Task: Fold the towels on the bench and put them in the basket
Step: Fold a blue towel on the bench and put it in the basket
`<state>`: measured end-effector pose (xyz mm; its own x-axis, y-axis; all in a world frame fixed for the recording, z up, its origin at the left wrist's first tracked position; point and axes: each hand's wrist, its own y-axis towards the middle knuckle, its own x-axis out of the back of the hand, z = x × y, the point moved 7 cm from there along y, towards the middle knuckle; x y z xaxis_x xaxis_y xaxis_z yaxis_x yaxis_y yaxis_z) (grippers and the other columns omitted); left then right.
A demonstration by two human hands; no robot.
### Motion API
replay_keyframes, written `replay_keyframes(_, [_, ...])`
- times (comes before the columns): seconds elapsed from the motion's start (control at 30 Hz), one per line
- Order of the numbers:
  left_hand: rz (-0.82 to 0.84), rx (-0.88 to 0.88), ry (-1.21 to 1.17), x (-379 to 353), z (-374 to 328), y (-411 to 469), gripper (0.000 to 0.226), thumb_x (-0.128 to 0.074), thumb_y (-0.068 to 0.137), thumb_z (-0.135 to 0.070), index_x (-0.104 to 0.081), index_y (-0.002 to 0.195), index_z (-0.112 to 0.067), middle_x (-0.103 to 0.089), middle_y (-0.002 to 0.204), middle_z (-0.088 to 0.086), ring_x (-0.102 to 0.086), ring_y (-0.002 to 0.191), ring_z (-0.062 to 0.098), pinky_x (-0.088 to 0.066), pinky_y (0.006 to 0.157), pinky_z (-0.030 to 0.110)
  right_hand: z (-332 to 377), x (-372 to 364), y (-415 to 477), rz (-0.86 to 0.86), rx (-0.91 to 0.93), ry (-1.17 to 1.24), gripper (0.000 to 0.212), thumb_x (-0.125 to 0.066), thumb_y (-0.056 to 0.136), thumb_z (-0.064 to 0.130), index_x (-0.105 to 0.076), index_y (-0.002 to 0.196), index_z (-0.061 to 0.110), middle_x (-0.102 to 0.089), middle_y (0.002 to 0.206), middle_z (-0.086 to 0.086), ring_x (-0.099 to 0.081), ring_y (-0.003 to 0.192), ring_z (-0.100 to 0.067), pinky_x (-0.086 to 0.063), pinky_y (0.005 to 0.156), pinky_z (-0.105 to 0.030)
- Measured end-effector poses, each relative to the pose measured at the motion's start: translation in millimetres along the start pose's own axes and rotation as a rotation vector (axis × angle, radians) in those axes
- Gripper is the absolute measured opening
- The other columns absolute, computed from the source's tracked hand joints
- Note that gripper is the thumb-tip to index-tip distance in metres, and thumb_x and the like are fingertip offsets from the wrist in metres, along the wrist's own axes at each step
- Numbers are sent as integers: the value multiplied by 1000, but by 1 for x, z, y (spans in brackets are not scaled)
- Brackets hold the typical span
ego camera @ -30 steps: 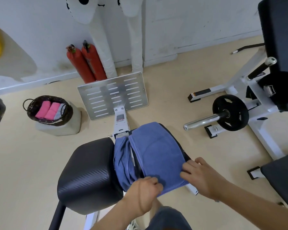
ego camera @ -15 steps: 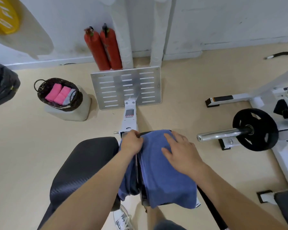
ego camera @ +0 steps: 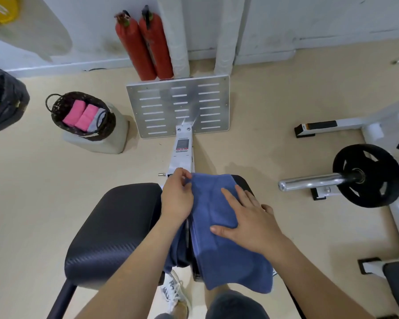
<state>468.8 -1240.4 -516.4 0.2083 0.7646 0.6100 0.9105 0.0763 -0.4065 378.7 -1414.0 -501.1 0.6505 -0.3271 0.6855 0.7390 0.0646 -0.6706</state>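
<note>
One blue towel (ego camera: 217, 249), two hands (ego camera: 177, 200) (ego camera: 251, 223), one basket (ego camera: 78, 94), two pink towels (ego camera: 73, 112) (ego camera: 86, 117), two red extinguishers (ego camera: 134, 44) (ego camera: 156, 40), one weight plate (ego camera: 378, 178).

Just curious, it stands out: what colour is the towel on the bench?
Blue: the towel is plain dusty blue, with no pattern. The head view shows it best.

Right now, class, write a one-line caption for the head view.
Left hand pinches the far edge of a blue towel while the right hand presses it flat on the bench.

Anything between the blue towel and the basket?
Nothing visible blocks it. The basket sits on a pale block, ahead-left of the blue towel; only the black bench pad and bare floor lie between. Folded pink towels already fill part of it.
</note>
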Motion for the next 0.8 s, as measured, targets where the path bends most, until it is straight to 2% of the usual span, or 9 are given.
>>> replay_keyframes(0.1, [42,-1,125,-14,6,3,17,-45,86,-4,-49,93,-19,-59,88,0,-53,75,14,-37,57,23,0,-6,-2,-10,-39,-29,89,-23,74,86,9,147,46,15,160,7,10,147,-18,-9,115,-54])
replay_keyframes(0.2, [113,129,38,-18,11,4,22,-56,87,-16,-46,106,-21,-61,81,1,-58,76,20,-45,66,33,0,-8,-2,-76,-47,-85,87,-16,77,84,6,149,42,14,161,4,12,147,-19,-4,112,-55])
replay_keyframes(0.27, [192,185,-76,-19,13,0,34,-62,82,-15,-45,110,-24,-60,83,2,-57,75,19,-49,68,33,5,0,-5,-221,-18,-144,82,-20,83,77,-13,152,32,-6,162,-3,-6,148,-21,-10,108,-52])
replay_keyframes(0.33, [256,149,-55,-20,13,-9,33,-58,81,-5,-52,108,-23,-63,96,4,-59,84,17,-48,68,19,16,5,-9,-331,47,-159,73,-30,87,62,-42,143,16,-40,150,-9,-37,139,-23,-26,102,-47])
replay_keyframes(0.43, [188,46,93,-16,7,-21,36,-43,89,4,-65,113,-10,-62,115,3,-57,109,18,-34,74,3,28,-3,-15,-352,170,-93,60,-36,88,45,-58,130,10,-59,134,-8,-59,120,-21,-51,93,-35])
replay_keyframes(0.53, [141,-84,269,-17,-2,-28,40,-40,90,4,-57,125,-3,-56,127,8,-53,111,21,-27,75,7,25,-19,-18,-285,207,-82,61,-26,95,54,-47,140,19,-45,146,-8,-48,132,-22,-42,105,-38])
replay_keyframes(0.67, [219,-75,402,-25,-1,-31,42,-40,92,-2,-46,134,-3,-45,135,12,-51,115,26,-38,80,25,23,-23,-18,-105,191,-110,75,-4,83,77,2,150,43,9,161,3,6,149,-22,1,118,-47])
replay_keyframes(0.73, [242,-19,357,-20,-1,-32,48,-43,94,-10,-36,142,-9,-42,139,15,-46,121,28,-38,84,28,23,-17,-21,-149,171,-63,73,-11,83,75,1,149,44,6,161,6,4,148,-16,-1,117,-48])
replay_keyframes(0.8, [265,-14,241,-13,-1,-38,61,-52,90,-15,-27,146,-16,-41,140,12,-45,125,28,-37,85,27,14,-8,-32,-290,111,102,70,-13,84,67,-18,148,40,-14,160,8,-15,146,-9,-12,115,-43])
